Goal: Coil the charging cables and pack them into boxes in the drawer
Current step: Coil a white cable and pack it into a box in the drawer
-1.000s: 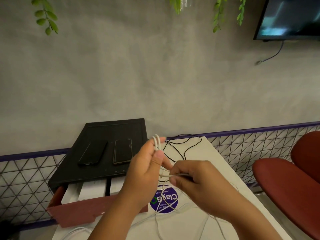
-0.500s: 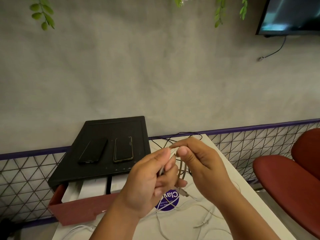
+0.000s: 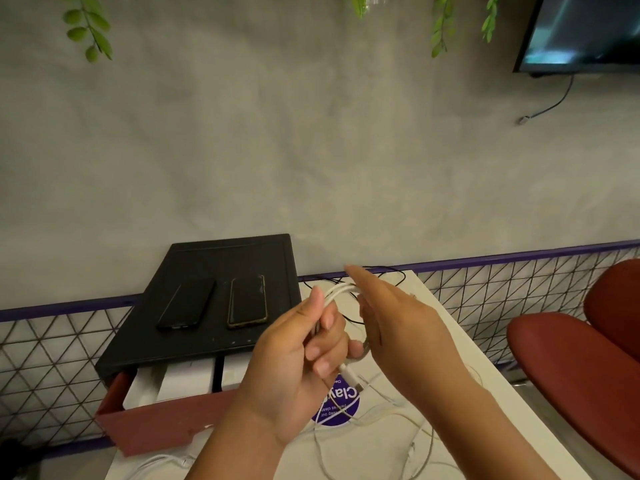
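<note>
My left hand pinches a coiled white charging cable above the white table; the loops rise past my thumb and the plug end hangs below my fingers. My right hand is just right of the coil with fingers stretched flat, touching the loops' far side. Loose white cables lie on the table below. A red drawer stands pulled out under a black stand at the left, with white boxes inside.
Two dark phones lie on top of the black stand. A black cable snakes along the table's far edge. A purple round sticker is on the table. A red chair stands at the right, wire mesh behind.
My right hand has let go of the strand it was pulling round the coil and now lies flat against the loops. The coil in my left hand has grown tighter; the plug end hangs free.
</note>
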Available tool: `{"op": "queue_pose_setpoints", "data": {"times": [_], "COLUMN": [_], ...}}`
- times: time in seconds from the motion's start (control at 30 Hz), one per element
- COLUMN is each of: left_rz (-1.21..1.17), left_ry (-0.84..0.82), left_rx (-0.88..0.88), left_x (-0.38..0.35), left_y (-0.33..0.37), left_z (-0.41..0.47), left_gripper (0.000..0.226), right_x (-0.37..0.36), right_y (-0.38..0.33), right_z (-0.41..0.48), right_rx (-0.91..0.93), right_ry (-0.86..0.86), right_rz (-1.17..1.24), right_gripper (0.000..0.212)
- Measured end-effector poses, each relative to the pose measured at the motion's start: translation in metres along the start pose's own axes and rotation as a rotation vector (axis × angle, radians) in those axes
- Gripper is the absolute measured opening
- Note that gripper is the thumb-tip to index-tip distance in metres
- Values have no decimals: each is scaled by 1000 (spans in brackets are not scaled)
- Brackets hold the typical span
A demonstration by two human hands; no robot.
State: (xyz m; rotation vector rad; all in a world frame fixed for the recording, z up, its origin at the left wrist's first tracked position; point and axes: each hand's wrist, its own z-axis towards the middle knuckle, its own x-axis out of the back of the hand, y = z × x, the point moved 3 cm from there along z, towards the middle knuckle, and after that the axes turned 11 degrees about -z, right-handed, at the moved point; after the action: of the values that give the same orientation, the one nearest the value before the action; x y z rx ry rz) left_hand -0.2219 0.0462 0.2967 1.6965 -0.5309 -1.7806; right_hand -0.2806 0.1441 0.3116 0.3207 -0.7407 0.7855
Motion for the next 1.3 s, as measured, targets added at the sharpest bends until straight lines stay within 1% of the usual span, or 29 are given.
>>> {"op": "queue_pose_setpoints", "data": {"times": [0.03,0.07,0.1,0.13,0.2,0.23,0.27,0.33,0.4,0.5,0.57,0.63,0.67,0.73,0.83,0.87,0.93,1.03,1.1,1.17,1.23,1.3], "left_rz": [0,9,22,28,39,59,79,78,48,-77,-170,-231,-244,-262,-298,-301,-311,-327,-334,-310,-239,-163], "left_ry": [-12,-19,-27,-36,-56,-59,-53,-63,-108,-124,-127,-155,-187,-260,-283,-272,-235,-150,-55,25,47,53], "left_rx": [-4,-14,-20,-22,-26,-28,-28,-16,-9,4,20,34,44,67,50,26,-32,-124,-188,-243,-278,-304], "left_x": [0,1,2,2,4,5,6,7,6,4,0,-4,-7,-11,-11,-10,-7,-4,-4,-6,-7,-5], "left_y": [0,0,1,1,1,1,1,1,3,6,8,9,9,8,14,17,24,31,35,39,40,39], "left_z": [1,2,3,4,5,5,5,4,3,4,4,4,3,2,5,6,9,11,12,12,13,15], "left_gripper": [40,37,38,40,45,44,41,39,42,46,43,35,36,46,54,55,58,62,60,56,47,44], "right_x": [-2,-3,-4,-4,-1,1,3,6,4,4,5,8,10,9,2,0,-4,-9,-14,-18,-17,-11], "right_y": [0,1,2,4,3,3,2,2,3,2,-1,-4,-4,-2,5,8,12,13,10,6,1,-5], "right_z": [-1,-2,-2,-2,0,1,3,6,6,8,8,10,11,12,8,6,0,-6,-11,-15,-17,-16], "right_rx": [-15,-29,-38,-44,-48,-52,-66,-121,-141,-153,-192,-221,-236,-302,-410,-428,-427,-350,-300,-265,-224,-159], "right_ry": [-19,-12,10,38,102,131,126,30,-91,-139,-150,-158,-162,-162,-149,-147,-169,-309,-439,-537,-598,-650], "right_rz": [-51,-96,-119,-116,-44,16,94,284,447,693,879,990,1023,1100,1230,1232,1158,930,759,678,631,609], "right_gripper": [75,82,82,78,58,51,51,53,47,33,28,23,20,19,24,25,23,24,25,28,29,30]}}
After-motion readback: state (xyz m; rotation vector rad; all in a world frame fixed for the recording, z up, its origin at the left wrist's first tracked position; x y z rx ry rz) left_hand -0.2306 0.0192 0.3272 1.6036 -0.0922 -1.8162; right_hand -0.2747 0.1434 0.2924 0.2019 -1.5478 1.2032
